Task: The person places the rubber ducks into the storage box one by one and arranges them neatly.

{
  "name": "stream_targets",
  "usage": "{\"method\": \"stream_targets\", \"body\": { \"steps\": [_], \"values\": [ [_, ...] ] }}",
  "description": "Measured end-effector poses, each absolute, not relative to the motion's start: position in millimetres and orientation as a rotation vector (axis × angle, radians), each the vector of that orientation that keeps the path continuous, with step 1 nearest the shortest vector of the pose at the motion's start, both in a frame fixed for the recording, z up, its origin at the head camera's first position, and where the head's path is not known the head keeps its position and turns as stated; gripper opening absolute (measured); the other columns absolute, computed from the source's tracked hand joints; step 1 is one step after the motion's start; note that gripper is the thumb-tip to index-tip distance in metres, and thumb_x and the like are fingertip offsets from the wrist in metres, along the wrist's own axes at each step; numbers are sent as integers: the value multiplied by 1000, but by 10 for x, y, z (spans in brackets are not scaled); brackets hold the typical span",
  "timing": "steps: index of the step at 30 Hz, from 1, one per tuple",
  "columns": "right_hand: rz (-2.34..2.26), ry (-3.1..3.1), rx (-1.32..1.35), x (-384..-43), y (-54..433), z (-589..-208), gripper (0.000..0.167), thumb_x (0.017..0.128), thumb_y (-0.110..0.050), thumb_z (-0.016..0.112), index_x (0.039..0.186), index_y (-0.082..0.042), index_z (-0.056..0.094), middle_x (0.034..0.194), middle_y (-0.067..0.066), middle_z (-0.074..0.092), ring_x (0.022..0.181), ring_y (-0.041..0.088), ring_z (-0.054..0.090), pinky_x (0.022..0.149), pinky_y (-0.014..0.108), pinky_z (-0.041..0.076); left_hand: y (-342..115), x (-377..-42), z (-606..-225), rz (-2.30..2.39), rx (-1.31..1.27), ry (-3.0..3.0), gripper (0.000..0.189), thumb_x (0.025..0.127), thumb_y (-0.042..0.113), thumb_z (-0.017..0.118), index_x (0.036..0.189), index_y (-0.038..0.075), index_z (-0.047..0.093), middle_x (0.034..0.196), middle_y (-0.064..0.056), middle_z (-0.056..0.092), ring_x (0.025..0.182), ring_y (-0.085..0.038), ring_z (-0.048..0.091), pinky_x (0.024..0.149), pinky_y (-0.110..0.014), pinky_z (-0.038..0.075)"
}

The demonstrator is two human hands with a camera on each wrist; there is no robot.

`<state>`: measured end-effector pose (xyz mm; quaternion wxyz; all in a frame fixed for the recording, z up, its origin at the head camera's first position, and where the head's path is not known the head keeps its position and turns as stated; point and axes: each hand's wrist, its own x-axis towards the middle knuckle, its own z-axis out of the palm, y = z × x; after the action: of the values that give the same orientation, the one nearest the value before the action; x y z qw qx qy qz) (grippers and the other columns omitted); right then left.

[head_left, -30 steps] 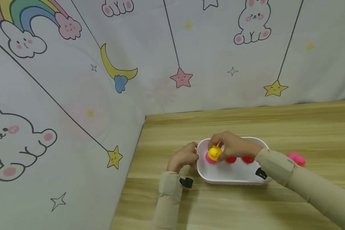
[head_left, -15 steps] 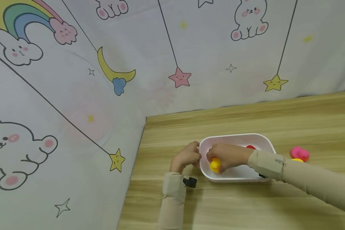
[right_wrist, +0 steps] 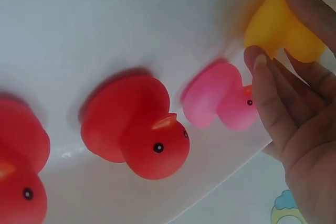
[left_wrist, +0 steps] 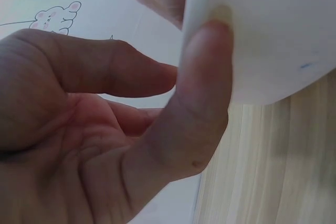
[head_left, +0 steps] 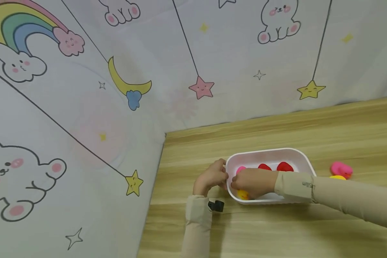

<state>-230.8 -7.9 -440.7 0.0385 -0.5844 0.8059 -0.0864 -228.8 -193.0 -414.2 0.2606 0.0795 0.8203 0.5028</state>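
A white oval tub (head_left: 309, 168) rests on the table. My left hand (head_left: 211, 176) holds its left end, curled fingers against the outer wall in the left wrist view. Inside the tub's near left corner, my right hand (head_left: 256, 182) pinches a yellow rubber duck (right_wrist: 265, 27) between thumb and fingers, low by the tub floor. Along the tub's far side sit a pink rubber duck (right_wrist: 210, 98), a red duck (right_wrist: 131, 121) and another red duck (right_wrist: 21, 156). The right hand and sleeve cover part of the tub in the head view.
On the table right of the tub lie another pink duck (head_left: 341, 169) and a yellow duck (head_left: 338, 177), the latter partly hidden by the right sleeve. White cloth (head_left: 167, 43) printed with rabbits and stars hangs behind and left of the wooden table (head_left: 187, 143).
My right hand has carried the yellow duck from over the pink duck down into the tub's near left corner. The left hand stays at the tub's end. The head view has shifted slightly.
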Motion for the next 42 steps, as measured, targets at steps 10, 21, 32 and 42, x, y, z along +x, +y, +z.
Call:
{"method": "stream_targets", "body": {
  "steps": [10, 21, 32, 42],
  "values": [
    [-115, 2570, -1850, -2266, 70, -4336, 42, 68, -16, 89, 100, -13, 63, 84, -5, 52, 56, 12, 44, 54, 17, 44, -1910, -2274, -4178, 1371, 229, 2223, 44, 85, -15, 46, 129, -14, 44, 81, -10, 47, 50, -18, 56, 52, -36, 61],
    [-689, 2652, -1239, -2201, 662, -4021, 61, 77, -22, 88, 132, -10, 66, 129, 4, 67, 112, 23, 63, 95, 45, 57, -1932, -2291, -4233, 1355, 268, 2222, 48, 83, -13, 46, 130, -16, 41, 80, -12, 48, 50, -17, 55, 53, -39, 62],
    [-1173, 2735, -791, -2027, 1555, -4105, 74, 74, -23, 90, 140, -8, 60, 139, 9, 61, 128, 38, 54, 99, 67, 48, -1890, -2278, -4202, 1356, 288, 2223, 49, 82, -12, 48, 130, -19, 41, 83, -16, 51, 54, -19, 56, 56, -40, 63],
    [-1391, 2690, -516, -1762, 2281, -4349, 70, 78, -17, 86, 141, -8, 58, 141, 12, 59, 135, 44, 45, 102, 74, 39, -1893, -2264, -4229, 1349, 290, 2236, 48, 85, -13, 47, 131, -20, 38, 88, -26, 55, 50, -18, 57, 51, -37, 62]
  ]
}}
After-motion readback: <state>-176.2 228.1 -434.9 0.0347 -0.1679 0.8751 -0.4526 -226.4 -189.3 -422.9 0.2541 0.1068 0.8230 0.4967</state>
